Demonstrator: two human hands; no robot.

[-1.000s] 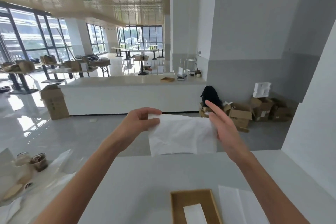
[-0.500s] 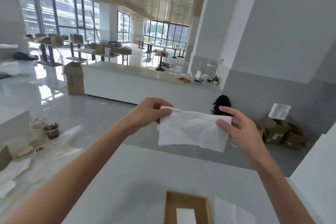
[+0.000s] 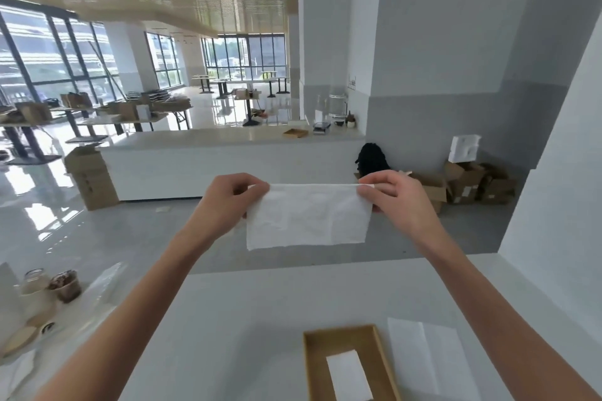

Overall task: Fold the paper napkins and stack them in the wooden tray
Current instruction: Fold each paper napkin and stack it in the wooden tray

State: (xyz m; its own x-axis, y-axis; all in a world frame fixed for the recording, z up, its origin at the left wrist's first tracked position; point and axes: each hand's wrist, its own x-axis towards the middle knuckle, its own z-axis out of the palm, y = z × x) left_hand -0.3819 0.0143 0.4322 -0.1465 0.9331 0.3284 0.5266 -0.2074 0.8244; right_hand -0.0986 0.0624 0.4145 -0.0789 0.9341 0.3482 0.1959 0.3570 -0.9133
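I hold a white paper napkin [image 3: 308, 215] in the air above the far edge of the white table [image 3: 247, 319]. It hangs as a flat rectangle, folded along its top edge. My left hand [image 3: 233, 197] pinches its top left corner and my right hand [image 3: 392, 194] pinches its top right corner. Near the bottom of the view a wooden tray [image 3: 342, 340] lies on the table with one folded napkin [image 3: 348, 374] inside. A stack of unfolded napkins [image 3: 423, 358] lies just right of the tray.
At the left sit two jars [image 3: 49, 285], round lids and clear plastic wrap [image 3: 101, 283]. A white wall [image 3: 560, 205] bounds the table on the right. Beyond the table are a long white counter [image 3: 228, 163] and cardboard boxes [image 3: 462, 182] on the floor.
The napkin went from a taller sheet to a shorter, wider rectangle folded at the top. My right hand closed onto its top right corner and both hands now hold the top edge level.
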